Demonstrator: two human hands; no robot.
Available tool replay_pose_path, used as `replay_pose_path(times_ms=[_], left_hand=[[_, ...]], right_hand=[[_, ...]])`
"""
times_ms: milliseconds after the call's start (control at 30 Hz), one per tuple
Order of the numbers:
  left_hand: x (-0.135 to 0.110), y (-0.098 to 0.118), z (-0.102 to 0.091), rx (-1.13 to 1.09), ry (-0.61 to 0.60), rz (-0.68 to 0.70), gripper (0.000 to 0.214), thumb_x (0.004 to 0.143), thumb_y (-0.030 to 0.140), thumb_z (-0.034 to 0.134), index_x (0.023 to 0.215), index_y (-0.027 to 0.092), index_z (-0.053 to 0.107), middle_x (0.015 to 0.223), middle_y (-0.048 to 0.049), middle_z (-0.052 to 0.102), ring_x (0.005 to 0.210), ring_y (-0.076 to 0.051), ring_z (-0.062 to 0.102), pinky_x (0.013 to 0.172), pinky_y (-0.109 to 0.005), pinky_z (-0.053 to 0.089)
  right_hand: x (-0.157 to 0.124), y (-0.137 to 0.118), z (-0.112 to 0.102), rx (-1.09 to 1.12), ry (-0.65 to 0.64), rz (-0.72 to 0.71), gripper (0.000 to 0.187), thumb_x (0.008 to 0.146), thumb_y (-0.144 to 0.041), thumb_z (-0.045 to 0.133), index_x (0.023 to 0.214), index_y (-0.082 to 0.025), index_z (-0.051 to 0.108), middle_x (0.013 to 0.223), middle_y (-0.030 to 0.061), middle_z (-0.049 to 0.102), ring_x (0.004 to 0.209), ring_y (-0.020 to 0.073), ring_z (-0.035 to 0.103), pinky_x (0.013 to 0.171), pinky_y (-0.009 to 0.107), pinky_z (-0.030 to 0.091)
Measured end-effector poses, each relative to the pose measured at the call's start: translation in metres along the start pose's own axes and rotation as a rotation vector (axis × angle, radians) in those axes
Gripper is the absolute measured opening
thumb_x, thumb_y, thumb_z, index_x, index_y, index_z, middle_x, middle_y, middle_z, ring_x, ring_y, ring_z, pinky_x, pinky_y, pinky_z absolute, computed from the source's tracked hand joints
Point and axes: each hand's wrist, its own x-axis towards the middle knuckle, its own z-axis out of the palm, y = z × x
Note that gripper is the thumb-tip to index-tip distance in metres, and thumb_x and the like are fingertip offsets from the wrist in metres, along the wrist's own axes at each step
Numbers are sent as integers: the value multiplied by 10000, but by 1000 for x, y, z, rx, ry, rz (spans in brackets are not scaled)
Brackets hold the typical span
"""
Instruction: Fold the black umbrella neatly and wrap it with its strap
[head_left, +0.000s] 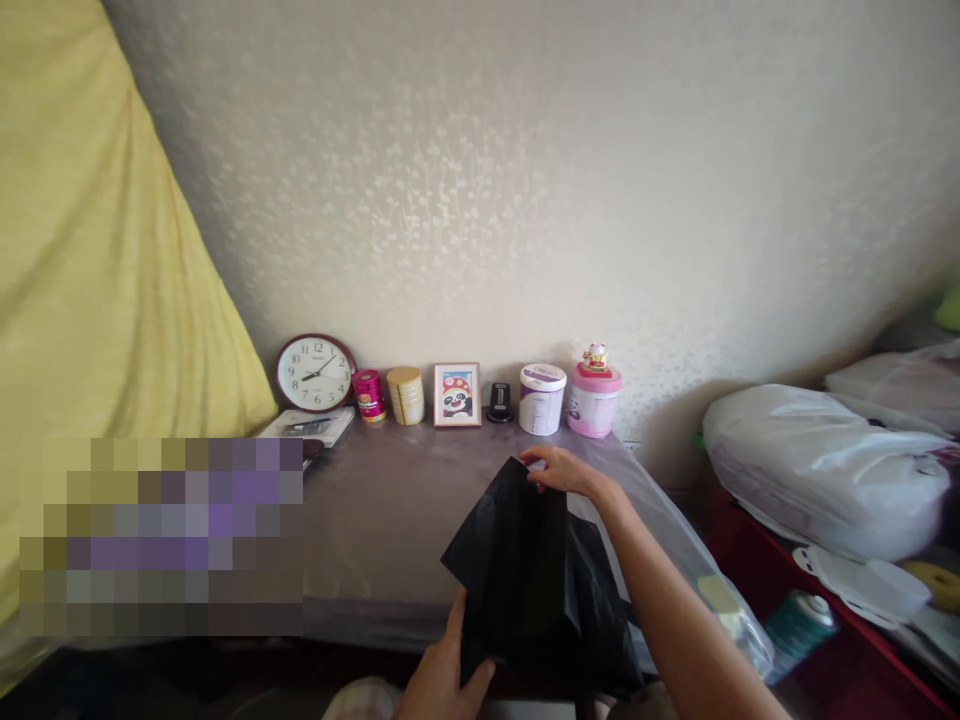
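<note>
Bag (517, 570), black, one, over the near edge of the table (375, 530). My right hand (568, 470) pinches its top; my left hand (441, 672), thumb and forefinger spread, meets its side, hold unclear.

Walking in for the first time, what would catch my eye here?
Probably the black bag at the near edge of the table, with the right hand at its top and the left hand at its lower left. Next, the big yellow cloth hanging at the far left, and the round clock by the wall, at the table's back left.
</note>
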Motion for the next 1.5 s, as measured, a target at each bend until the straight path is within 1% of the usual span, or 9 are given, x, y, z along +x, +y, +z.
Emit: replay_pose_path(times_ms=[167,333,467,600,700,900,1067,1333,1500], left_hand=[[2,-7,5,95,-61,65,788,807,293,462,1439,99,33,1206,-155,588,1109,-244,556,922,-318,408],[-2,-1,7,94,7,51,775,816,277,421,1436,115,-17,1258,-151,551,1119,-239,549,915,-310,406],[-7,9,12,179,38,-61,707,820,259,410,1417,88,72,1213,-160,581,1066,-243,586,862,-304,430],[-9,16,19,288,51,-155,567,828,275,388,1347,91,254,1227,-166,569,1035,-260,603,809,-314,449],[-12,18,22,293,77,-139,493,850,293,338,1304,100,336,1214,-162,577,987,-257,624,797,-317,455],[-16,23,20,261,137,-68,558,839,266,343,1380,141,294,1301,-130,520,1087,-239,574,866,-294,433],[-16,25,20,285,108,-67,598,816,248,369,1393,122,278,1282,-147,533,1087,-257,570,867,-318,437],[-13,16,22,320,45,-2,545,800,254,401,1327,120,401,1252,-162,552,1080,-285,566,848,-339,458],[-15,21,23,333,67,-70,511,813,258,393,1298,99,407,1244,-161,557,1098,-261,559,882,-322,435]], right_hand=[[6,11,9,109,-121,39,491,704,-148,575,1190,-190,518,1178,85,582,534,65,589,510,195,471],[8,12,14,169,-134,37,136,752,-163,527,869,-145,595,735,10,641,534,96,604,488,188,463],[15,7,22,111,-91,57,91,817,-182,480,829,-159,567,567,-25,599,538,115,631,487,176,448],[23,4,35,-133,-7,43,116,839,-205,489,876,-171,592,588,-20,634,547,102,623,525,174,424],[25,0,43,-225,49,40,119,824,-226,520,872,-183,620,642,-3,654,649,124,630,596,200,415],[21,-16,52,-361,131,-4,165,848,-259,496,900,-186,634,939,72,662,914,196,598,739,262,394],[22,-23,51,-446,202,-99,182,886,-283,457,937,-209,616,1011,51,644,925,168,591,747,234,381],[27,-24,60,-512,101,-49,241,927,-332,378,1035,-219,562,990,58,667,921,189,619,706,250,384],[24,-25,65,-569,84,25,192,889,-278,452,952,-185,608,995,105,668,935,222,619,732,280,403]])
